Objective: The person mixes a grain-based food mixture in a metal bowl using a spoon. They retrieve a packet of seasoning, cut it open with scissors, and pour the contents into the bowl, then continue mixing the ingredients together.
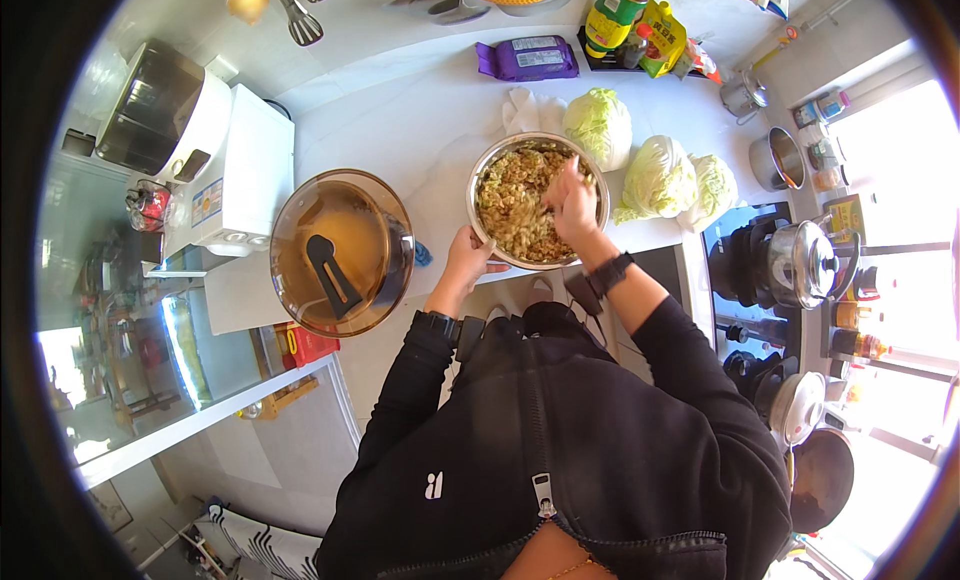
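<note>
A round steel mixing bowl (pixel 475 218) stands near the front edge of the white counter. Inside it is a chopped, brownish-green filling (pixel 517 182), blurred in its lower middle. My left hand (pixel 466 259) grips the bowl's lower-left rim, thumb on top. Over the right part of the filling is my right hand (pixel 574 209), its fingers curled. Whether it grips a utensil cannot be made out, as blur and the hand itself cover that spot. Just beyond the bowl's far rim lie crumpled white cloths or tissues (pixel 531 111).
Napa cabbages (pixel 598 128) sit right of the bowl. To the left is a large pot with a brown glass lid (pixel 346 212), overhanging the counter edge. A purple wipes pack (pixel 529 58) lies at the back. The stove at right carries a steel kettle (pixel 796 265).
</note>
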Tool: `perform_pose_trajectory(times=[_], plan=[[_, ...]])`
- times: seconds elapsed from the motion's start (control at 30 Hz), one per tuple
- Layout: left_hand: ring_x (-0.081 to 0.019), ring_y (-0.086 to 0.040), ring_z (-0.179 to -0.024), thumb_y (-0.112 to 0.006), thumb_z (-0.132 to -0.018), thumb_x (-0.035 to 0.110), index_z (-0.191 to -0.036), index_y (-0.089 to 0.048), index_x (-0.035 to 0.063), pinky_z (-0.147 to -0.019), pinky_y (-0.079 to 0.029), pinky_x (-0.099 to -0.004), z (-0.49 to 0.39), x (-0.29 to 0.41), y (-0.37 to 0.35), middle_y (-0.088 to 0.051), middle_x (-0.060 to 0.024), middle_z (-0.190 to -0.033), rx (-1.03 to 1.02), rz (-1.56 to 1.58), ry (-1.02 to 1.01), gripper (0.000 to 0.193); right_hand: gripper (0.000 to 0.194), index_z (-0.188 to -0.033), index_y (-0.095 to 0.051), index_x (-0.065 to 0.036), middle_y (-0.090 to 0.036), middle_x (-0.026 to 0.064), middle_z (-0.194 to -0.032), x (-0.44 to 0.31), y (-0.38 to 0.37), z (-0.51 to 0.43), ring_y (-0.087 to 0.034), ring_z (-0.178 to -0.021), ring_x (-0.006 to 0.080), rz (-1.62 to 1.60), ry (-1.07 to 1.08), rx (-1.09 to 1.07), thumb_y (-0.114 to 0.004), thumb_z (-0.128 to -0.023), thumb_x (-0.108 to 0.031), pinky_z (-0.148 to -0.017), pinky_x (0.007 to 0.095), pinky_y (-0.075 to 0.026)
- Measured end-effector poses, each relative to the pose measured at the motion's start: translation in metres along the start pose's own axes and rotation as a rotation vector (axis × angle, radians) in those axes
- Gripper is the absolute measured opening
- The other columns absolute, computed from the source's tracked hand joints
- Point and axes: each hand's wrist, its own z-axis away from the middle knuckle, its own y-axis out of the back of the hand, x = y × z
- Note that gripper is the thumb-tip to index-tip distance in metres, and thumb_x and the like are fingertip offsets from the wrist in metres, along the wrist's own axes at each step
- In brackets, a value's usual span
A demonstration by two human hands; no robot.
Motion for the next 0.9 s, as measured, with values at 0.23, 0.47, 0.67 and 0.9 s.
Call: perform_pose_trajectory(times=[0.23,0.47,0.67,0.9], plan=[[-0.0323,-0.068,-0.092,-0.048,-0.100,0.003,-0.120,-0.039,-0.0010,-0.072,-0.065,-0.0446,-0.004,-0.004,0.001,-0.056,-0.0177,-0.117,-0.002,0.006,0.003,0.023,0.052,-0.059,-0.036,-0.017,-0.033,-0.0035,-0.049,-0.080,-0.004,-0.032,-0.028,-0.039,0.0105,0.235,0.147,0.357,-0.050,-0.103,-0.039,-0.038,0.0295,-0.019],[-0.0317,-0.067,-0.093,-0.047,-0.100,0.002,-0.120,-0.039,-0.0002,-0.071,-0.065,-0.0439,-0.004,-0.006,0.002,-0.056,-0.0170,-0.117,0.001,0.014,0.012,0.022,0.043,-0.060,-0.042,-0.013,-0.039,-0.0017,-0.052,-0.044,-0.075,-0.027,-0.034,-0.045,0.0111,0.139,0.006,-0.044,-0.053,-0.100,-0.024,-0.048,0.0301,-0.029],[-0.0310,-0.068,-0.092,-0.047,-0.100,0.002,-0.121,-0.039,0.0006,-0.070,-0.065,-0.0433,-0.002,-0.003,0.001,-0.056,-0.0164,-0.114,0.015,-0.004,0.019,0.022,0.049,-0.057,-0.046,-0.011,-0.046,0.0005,-0.051,-0.052,-0.023,-0.042,-0.037,-0.046,0.0100,0.500,0.086,-0.077,-0.051,-0.102,-0.030,-0.046,0.0312,-0.031],[-0.0306,-0.067,-0.095,-0.048,-0.101,0.005,-0.120,-0.040,0.0007,-0.071,-0.065,-0.0441,-0.006,-0.007,0.004,-0.056,-0.0162,-0.115,-0.007,-0.023,-0.006,0.022,0.032,-0.068,-0.047,-0.012,-0.044,-0.0003,-0.056,-0.017,-0.040,-0.066,-0.039,-0.049,0.0131,0.183,-0.034,-0.334,-0.049,-0.099,-0.019,-0.048,0.0305,-0.027]])
